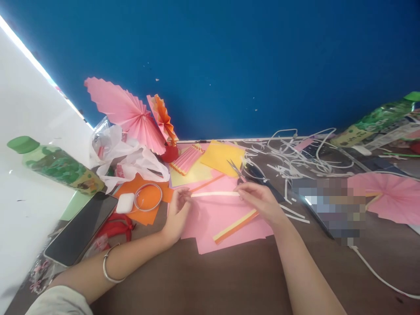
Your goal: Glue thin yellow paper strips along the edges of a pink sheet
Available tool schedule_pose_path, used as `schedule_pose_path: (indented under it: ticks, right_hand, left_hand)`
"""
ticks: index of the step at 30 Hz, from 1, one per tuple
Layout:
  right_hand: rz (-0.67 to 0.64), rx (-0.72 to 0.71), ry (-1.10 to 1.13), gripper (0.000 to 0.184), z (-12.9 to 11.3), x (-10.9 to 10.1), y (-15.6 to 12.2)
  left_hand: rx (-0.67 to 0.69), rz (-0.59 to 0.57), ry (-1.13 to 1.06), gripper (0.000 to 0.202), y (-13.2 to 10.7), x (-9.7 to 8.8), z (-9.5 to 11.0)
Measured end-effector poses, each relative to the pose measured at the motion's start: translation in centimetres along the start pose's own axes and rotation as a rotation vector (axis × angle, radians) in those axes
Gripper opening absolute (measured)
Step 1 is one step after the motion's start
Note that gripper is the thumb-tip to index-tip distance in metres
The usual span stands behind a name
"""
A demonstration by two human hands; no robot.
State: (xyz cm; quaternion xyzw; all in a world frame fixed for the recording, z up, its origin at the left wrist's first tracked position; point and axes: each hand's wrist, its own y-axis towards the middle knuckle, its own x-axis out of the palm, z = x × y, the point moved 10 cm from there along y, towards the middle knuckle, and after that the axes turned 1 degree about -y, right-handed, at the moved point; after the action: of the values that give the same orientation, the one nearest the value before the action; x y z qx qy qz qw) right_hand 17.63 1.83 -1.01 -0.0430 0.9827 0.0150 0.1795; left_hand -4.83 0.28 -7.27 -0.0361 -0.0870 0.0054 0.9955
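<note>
A narrow white strip point(215, 194) is stretched level between my two hands. My left hand point(177, 216) pinches its left end, and my right hand point(260, 201) pinches the other end. Pink paper sheets point(216, 218) lie beneath it on the table. On them, nearer to me, rests a folded paper strip point(234, 226) in orange and cream. Just beyond my right hand is a pair of scissors point(236, 170), partly on a yellow sheet point(219, 155). A pleated pink paper piece point(188, 159) lies behind the strip.
Pink paper fans point(127, 111) stand at the back left by the blue wall. To the left are a drink bottle point(62, 166), a black phone point(80, 229), a white earphone case point(125, 203) and orange paper point(147, 214). White cables and paper scraps point(292, 153) clutter the back right.
</note>
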Motion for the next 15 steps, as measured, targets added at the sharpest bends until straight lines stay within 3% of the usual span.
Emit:
schedule_pose_path:
  ticks: [4,7,15]
  right_hand:
    - [0.02,0.031,0.101,0.022,1.4,-1.0,0.2]
    - [0.014,0.043,0.104,0.023,1.9,-1.1,0.3]
    - [0.028,0.016,-0.004,0.029,1.8,-0.9,0.7]
  left_hand:
    - [-0.073,-0.113,0.025,0.029,-0.3,1.2,0.0]
    - [-0.053,-0.203,0.005,0.027,-0.5,2.2,0.7]
    - [-0.003,-0.101,0.14,0.039,0.7,1.4,1.0]
